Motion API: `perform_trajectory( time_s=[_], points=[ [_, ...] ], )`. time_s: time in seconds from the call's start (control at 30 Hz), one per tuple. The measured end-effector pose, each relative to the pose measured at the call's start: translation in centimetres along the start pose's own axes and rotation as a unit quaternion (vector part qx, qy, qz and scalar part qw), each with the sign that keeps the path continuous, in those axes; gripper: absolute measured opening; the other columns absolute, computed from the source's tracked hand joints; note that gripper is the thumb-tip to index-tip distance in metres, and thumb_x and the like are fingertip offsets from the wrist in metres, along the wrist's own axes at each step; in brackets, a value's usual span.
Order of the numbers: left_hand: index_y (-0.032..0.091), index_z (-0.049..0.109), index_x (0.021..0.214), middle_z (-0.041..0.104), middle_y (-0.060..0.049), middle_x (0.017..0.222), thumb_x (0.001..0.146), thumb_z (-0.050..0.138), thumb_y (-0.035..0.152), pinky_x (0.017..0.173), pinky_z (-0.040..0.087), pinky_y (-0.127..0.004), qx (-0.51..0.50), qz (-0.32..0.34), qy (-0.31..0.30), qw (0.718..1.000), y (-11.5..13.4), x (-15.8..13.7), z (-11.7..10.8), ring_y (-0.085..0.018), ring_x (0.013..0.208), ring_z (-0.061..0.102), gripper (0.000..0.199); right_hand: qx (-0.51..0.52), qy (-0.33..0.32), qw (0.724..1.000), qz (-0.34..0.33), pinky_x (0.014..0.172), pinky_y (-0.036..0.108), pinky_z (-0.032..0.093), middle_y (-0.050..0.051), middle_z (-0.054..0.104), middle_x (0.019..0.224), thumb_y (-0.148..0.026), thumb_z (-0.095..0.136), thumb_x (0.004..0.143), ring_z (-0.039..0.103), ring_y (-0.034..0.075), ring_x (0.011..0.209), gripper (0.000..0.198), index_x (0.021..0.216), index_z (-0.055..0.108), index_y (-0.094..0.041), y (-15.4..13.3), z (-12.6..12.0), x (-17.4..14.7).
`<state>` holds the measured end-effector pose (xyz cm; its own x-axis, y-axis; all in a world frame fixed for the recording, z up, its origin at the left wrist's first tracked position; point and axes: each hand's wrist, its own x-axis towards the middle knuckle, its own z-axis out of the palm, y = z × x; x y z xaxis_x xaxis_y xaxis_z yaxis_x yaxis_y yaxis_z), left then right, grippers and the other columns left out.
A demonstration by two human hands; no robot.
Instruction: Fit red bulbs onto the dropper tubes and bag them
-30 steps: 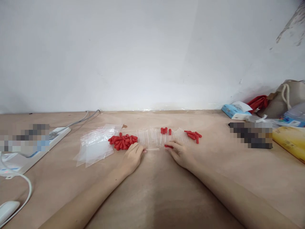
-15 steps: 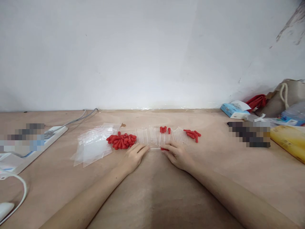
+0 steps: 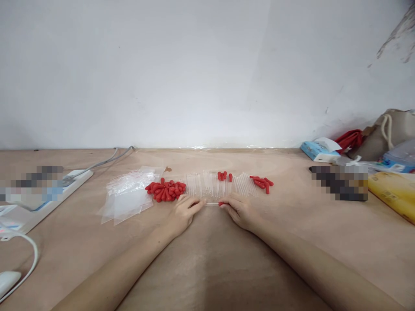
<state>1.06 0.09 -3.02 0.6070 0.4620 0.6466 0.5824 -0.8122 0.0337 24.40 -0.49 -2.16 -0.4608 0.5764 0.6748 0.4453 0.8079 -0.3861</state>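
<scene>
While both hands rest on the wooden table [image 3: 207,268], the left hand [image 3: 181,214] pinches one end of a thin clear tube [image 3: 211,203]. The right hand [image 3: 240,211] pinches a small red cap [image 3: 221,203] at the tube's other end. Just behind lie a row of clear tubes [image 3: 220,185], a pile of red caps [image 3: 166,191] and clear plastic bags [image 3: 128,196].

A stack of clear zip bags [image 3: 129,194] lies on the wooden counter [image 3: 207,268]. A white power strip [image 3: 48,196] sits far left; a drawstring pouch [image 3: 385,134] and blue tissue pack [image 3: 319,151] sit far right.
</scene>
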Motion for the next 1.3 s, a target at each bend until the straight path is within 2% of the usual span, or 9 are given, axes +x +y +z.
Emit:
perform_trajectory(
  time_s=[0.2,0.43,0.67,0.77,0.87,1.0,1.3],
  points=[
    [0.022,0.055,0.109,0.062,-0.004,0.083,0.090,0.033,0.012,0.072,0.033,-0.033,0.039,0.002,-0.013,0.999,0.3,0.1,-0.1,-0.015,0.072,0.050,0.031,-0.005,-0.006,1.000,-0.019,0.067,0.028,0.046,0.003,0.063,0.078,-0.023,0.040,0.088,0.056,0.014,0.074,0.017,0.090,0.057,-0.021,0.0,-0.1,-0.1],
    [0.020,0.057,0.104,0.064,-0.005,0.083,0.088,0.034,0.009,0.074,0.031,-0.034,0.046,-0.007,0.016,0.999,1.0,0.4,-0.2,-0.014,0.071,0.052,0.029,-0.029,-0.013,0.999,-0.033,0.065,0.029,0.042,0.004,0.062,0.077,-0.023,0.040,0.088,0.053,0.015,0.072,0.016,0.091,0.056,-0.020,0.0,0.0,0.0],
    [0.020,0.060,0.094,0.064,-0.001,0.082,0.087,0.046,0.023,0.078,0.031,-0.033,-0.030,-0.109,-0.005,0.994,1.7,1.2,-1.0,-0.013,0.075,0.056,0.016,-0.165,-0.067,0.982,-0.060,0.068,0.033,0.030,0.003,0.062,0.072,-0.026,0.045,0.085,0.049,0.015,0.070,0.015,0.084,0.058,-0.019,-0.4,-0.9,0.7],
    [0.020,0.061,0.090,0.064,0.000,0.078,0.087,0.046,0.023,0.078,0.031,-0.033,-0.041,-0.117,-0.022,0.992,2.0,1.1,-1.0,-0.012,0.072,0.056,0.015,-0.189,-0.065,0.978,-0.065,0.073,0.035,0.027,0.002,0.061,0.068,-0.026,0.044,0.086,0.048,0.015,0.069,0.017,0.081,0.059,-0.019,-0.5,-1.1,0.8],
    [0.020,0.061,0.090,0.064,0.000,0.077,0.087,0.045,0.021,0.080,0.032,-0.034,-0.048,-0.125,-0.022,0.991,2.4,0.9,-0.9,-0.012,0.071,0.056,0.017,-0.181,-0.068,0.978,-0.071,0.076,0.035,0.025,0.001,0.061,0.066,-0.026,0.044,0.086,0.047,0.014,0.068,0.018,0.077,0.058,-0.019,-0.5,-1.0,0.7],
    [0.021,0.062,0.090,0.065,0.000,0.076,0.087,0.045,0.020,0.083,0.032,-0.036,-0.057,-0.134,-0.009,0.989,2.9,0.8,-0.9,-0.012,0.070,0.057,0.017,-0.157,-0.071,0.982,-0.071,0.071,0.033,0.025,0.001,0.062,0.067,-0.028,0.045,0.086,0.049,0.014,0.068,0.018,0.080,0.059,-0.019,-0.4,-0.9,0.6],
    [0.020,0.063,0.087,0.066,-0.001,0.076,0.087,0.044,0.021,0.083,0.034,-0.037,-0.061,-0.134,-0.022,0.989,3.3,1.1,-1.0,-0.013,0.070,0.058,0.019,-0.142,-0.081,0.983,-0.080,0.071,0.035,0.028,0.002,0.062,0.066,-0.029,0.045,0.086,0.050,0.015,0.068,0.019,0.080,0.061,-0.019,-0.2,-0.5,0.6]
  ],
)
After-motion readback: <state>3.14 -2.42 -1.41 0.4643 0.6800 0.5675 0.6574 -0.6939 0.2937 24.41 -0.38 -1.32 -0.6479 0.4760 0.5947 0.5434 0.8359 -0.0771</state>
